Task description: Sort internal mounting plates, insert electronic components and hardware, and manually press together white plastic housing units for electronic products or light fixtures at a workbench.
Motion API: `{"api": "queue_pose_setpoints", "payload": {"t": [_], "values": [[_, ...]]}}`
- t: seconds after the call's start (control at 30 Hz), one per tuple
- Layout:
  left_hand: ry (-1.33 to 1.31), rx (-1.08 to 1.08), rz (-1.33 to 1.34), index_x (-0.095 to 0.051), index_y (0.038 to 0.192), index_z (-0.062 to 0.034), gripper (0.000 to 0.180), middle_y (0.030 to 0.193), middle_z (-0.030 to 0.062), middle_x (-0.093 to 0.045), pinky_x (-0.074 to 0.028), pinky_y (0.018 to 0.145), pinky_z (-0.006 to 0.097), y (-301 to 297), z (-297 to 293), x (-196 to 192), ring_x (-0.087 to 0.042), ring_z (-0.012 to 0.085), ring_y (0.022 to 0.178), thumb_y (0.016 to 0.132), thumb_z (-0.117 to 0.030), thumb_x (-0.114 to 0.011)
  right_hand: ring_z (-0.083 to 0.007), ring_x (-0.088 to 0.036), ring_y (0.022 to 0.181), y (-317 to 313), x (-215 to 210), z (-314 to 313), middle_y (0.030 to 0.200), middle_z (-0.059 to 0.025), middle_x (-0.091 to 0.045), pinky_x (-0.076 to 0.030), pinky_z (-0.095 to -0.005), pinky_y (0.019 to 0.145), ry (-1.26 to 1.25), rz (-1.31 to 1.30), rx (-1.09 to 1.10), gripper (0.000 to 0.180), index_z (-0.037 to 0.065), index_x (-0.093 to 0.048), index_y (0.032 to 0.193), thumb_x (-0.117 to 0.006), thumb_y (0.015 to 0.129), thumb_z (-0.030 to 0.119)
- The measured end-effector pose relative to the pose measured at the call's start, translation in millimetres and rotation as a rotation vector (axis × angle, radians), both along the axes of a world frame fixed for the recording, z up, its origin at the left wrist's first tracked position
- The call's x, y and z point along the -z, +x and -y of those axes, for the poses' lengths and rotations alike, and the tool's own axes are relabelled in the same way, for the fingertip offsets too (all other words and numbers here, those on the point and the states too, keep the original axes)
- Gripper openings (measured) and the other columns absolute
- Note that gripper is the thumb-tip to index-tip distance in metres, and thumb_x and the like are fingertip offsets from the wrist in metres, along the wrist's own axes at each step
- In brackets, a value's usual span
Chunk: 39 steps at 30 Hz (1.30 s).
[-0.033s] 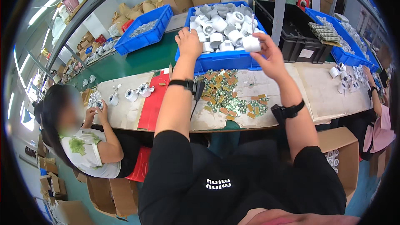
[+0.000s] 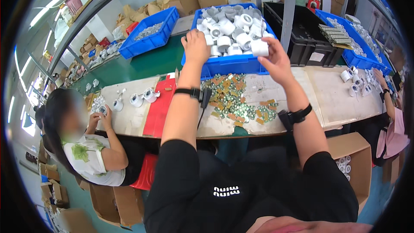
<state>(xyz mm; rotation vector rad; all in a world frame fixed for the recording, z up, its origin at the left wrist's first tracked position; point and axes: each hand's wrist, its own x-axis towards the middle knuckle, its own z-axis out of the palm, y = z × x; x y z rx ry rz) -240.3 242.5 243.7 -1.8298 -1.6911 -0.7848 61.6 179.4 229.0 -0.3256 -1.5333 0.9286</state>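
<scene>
White plastic fittings fill the blue bin at the bench's far edge, and one white fitting sits pinched in the right hand, just above the bin's near rim. The left hand reaches into the bin, curled down among the parts; whether it grips one I cannot tell. Nearer, small green and tan pieces litter the worktop. The bin looks nearly full, so most of the lot seems left. Beyond stand a second blue bin with grey parts and a black crate.
</scene>
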Motion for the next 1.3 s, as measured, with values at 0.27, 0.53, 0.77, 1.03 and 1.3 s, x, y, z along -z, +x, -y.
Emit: {"api": "queue_pose_setpoints", "payload": {"t": [0.27,0.53,0.77,1.03,1.3], "values": [[-0.296,1.25,1.478,-0.041,0.148,-0.0057,0.047,0.131,0.017,-0.062,-0.058,0.09,0.043,58.8,75.8,33.6,-0.065,0.0313,0.117,0.108,-0.025,-0.054,-0.0211,-0.063,0.116,-5.8,22.4,2.6,0.135,-0.0201,-0.062,-0.052,-0.0346,0.095,-0.129,-0.182,0.016,0.044,0.007,-0.043,0.147,-0.056,0.107,0.021],[-0.743,1.451,1.903,-0.029,0.154,-0.0121,0.05,0.137,0.0157,-0.056,-0.063,0.067,0.038,85.6,89.1,53.9,-0.064,0.0298,0.114,0.11,-0.032,-0.042,-0.0244,-0.061,0.128,-10.9,24.2,11.1,0.14,-0.0164,-0.063,-0.049,-0.0369,0.108,0.085,0.265,0.072,0.047,-0.001,-0.053,0.145,-0.063,0.1,0.006],[-0.691,1.347,1.354,-0.026,0.149,-0.0105,0.06,0.129,0.0104,-0.051,-0.052,0.069,0.028,84.0,96.8,58.0,-0.056,0.0161,0.096,0.107,-0.049,-0.047,-0.0257,-0.062,0.128,-7.6,19.9,17.2,0.143,-0.0159,-0.061,-0.051,-0.0371,0.107,0.167,0.357,0.104,0.051,0.0,-0.056,0.143,-0.069,0.094,0.004],[-0.525,1.146,1.004,-0.028,0.15,-0.0063,0.058,0.124,0.0119,-0.051,-0.047,0.098,0.038,86.6,100.0,59.3,-0.054,0.0241,0.107,0.108,-0.039,-0.052,-0.024,-0.06,0.13,-5.8,32.8,11.1,0.143,-0.0153,-0.062,-0.05,-0.0365,0.107,0.108,0.355,0.062,0.052,0.002,-0.058,0.143,-0.072,0.093,0.005],[-0.217,1.324,1.372,-0.065,0.108,0.0062,0.035,0.104,0.0146,-0.071,-0.053,0.09,0.035,86.5,90.1,55.5,-0.069,0.0235,0.092,0.11,-0.024,-0.048,-0.021,-0.065,0.112,-23.2,42.4,12.3,0.13,-0.0158,-0.064,-0.057,-0.0345,0.096,-0.337,0.149,-0.292,0.065,0.005,-0.034,0.146,-0.073,0.094,0.005]]}}
